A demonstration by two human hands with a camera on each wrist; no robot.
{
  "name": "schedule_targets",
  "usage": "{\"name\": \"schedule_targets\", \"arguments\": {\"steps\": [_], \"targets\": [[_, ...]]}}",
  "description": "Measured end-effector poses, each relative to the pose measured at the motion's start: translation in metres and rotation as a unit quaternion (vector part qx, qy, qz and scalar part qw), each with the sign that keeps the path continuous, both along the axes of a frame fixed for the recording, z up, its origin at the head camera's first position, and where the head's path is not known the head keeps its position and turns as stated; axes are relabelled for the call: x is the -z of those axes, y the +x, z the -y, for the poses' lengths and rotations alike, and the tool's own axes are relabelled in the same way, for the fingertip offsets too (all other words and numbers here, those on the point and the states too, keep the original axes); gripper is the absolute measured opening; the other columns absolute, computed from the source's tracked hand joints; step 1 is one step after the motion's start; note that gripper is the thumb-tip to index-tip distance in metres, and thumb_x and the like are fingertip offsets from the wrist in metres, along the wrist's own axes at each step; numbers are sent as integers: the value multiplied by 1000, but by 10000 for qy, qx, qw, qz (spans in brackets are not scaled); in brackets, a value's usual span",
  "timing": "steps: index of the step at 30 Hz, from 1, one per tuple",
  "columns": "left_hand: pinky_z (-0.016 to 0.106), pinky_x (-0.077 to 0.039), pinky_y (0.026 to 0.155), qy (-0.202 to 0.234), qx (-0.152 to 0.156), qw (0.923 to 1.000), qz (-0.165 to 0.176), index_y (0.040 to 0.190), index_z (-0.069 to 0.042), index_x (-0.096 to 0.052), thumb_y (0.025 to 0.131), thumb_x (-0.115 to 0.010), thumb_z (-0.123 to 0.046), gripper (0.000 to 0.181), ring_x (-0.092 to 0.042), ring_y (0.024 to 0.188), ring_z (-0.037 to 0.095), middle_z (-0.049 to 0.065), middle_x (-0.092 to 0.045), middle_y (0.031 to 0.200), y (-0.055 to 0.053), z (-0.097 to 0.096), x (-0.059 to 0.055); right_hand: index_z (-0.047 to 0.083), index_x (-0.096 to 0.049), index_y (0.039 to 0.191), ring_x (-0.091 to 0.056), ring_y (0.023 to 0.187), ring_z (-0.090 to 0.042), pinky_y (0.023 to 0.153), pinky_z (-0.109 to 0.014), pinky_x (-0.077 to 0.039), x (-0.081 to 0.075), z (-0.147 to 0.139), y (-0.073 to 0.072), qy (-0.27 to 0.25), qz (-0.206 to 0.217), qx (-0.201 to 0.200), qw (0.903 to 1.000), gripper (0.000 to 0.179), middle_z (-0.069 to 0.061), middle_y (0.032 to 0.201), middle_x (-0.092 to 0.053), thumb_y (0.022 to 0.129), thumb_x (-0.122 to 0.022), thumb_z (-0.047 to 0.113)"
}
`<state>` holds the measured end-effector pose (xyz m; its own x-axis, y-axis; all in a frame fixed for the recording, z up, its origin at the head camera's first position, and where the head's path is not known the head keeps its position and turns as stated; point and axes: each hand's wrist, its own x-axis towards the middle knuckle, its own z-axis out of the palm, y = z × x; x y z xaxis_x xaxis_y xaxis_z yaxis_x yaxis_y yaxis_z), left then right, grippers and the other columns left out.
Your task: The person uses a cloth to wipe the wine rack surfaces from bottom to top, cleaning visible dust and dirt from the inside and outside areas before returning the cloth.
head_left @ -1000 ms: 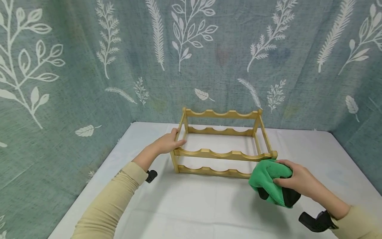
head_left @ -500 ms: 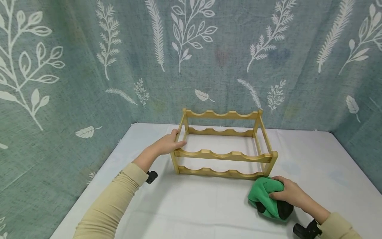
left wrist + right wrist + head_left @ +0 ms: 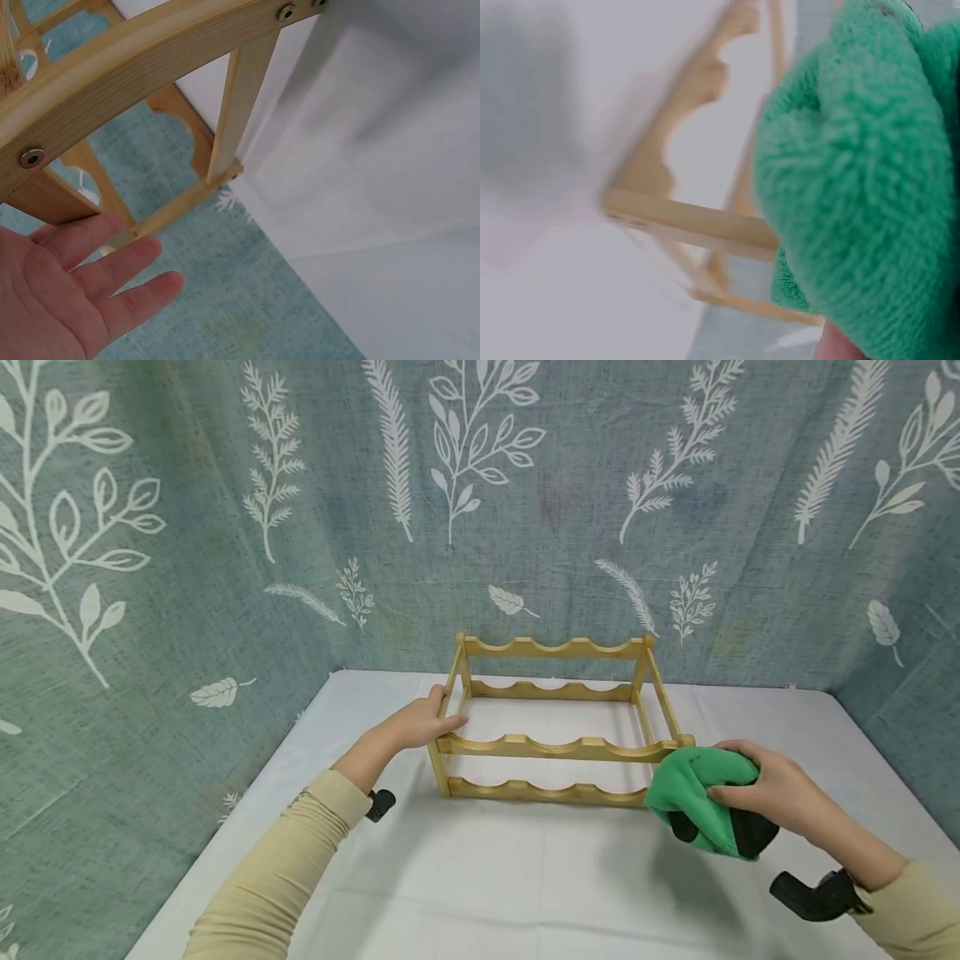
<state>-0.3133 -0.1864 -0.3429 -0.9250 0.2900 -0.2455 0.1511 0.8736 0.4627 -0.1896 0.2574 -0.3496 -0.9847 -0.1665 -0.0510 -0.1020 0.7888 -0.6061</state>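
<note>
A light wooden wine rack (image 3: 551, 747) with scalloped rails stands on the white-covered table. At its left side my left hand (image 3: 420, 720) holds the side rail, the thumb over the inner side. In the left wrist view, the fingers of the left hand (image 3: 82, 281) reach fairly straight past a wooden slat (image 3: 56, 199). My right hand (image 3: 776, 789) grips a bunched green fleecy cloth (image 3: 697, 793) with black patches, against the rack's front right upright, raised off the table. Close up in the right wrist view, the cloth (image 3: 862, 172) hides most of that hand.
Behind the table (image 3: 480, 877) and along both sides hangs a blue-green curtain (image 3: 555, 527) with white leaf prints. A black wrist camera (image 3: 813, 893) sits at the right wrist, another black camera (image 3: 381, 803) at the left.
The cloth in my right hand went down to the foot of the front right upright, then came back up near its top. My left hand stays on the rack.
</note>
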Motion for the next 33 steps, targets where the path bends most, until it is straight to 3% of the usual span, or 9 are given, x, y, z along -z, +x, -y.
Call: {"name": "schedule_targets", "arguments": {"steps": [5,11,23,28,33], "targets": [[49,-37,97,-7,3,10000,17,146,-6,-10,89,-43,-55,82,-43,123,36,25,-38,138,-1,0,0,-4,-42,128,-56,82,-27,58,-35,-45,-14,0,0,36,-414,51,9991,65,-25,104,-56,81,-70,31],[49,-38,96,13,-18,10000,18,146,-6,-10,89,-44,-55,82,-44,122,36,25,-39,137,-1,1,1,-5,-44,125,-59,80,-29,58,-36,-47,-8,19,5,89,-728,-45,9973,62,-26,100,-59,79,-71,26],[48,-39,95,-72,-6,10000,-19,146,-6,-11,88,-44,-57,83,-46,120,36,25,-41,135,-2,2,1,-2,-49,123,-60,85,-27,65,-38,-50,9,94,-10,-503,-1078,-486,9917,54,-21,105,-61,77,-71,15],[48,-40,94,-50,-27,10000,-40,145,-5,-13,90,-43,-55,81,-47,118,36,26,-42,134,-1,2,1,1,-52,120,-60,86,-24,68,-38,-50,19,124,-16,-484,-1366,-765,9865,50,-16,105,-61,76,-72,15],[47,-42,91,-56,28,9999,-78,145,-5,-13,92,-36,-55,77,-53,111,34,24,-51,124,-1,2,2,4,-55,119,-58,87,-22,70,-37,-49,26,163,-22,-663,-1444,-984,9824,51,-12,106,-61,74,-74,16]]}}
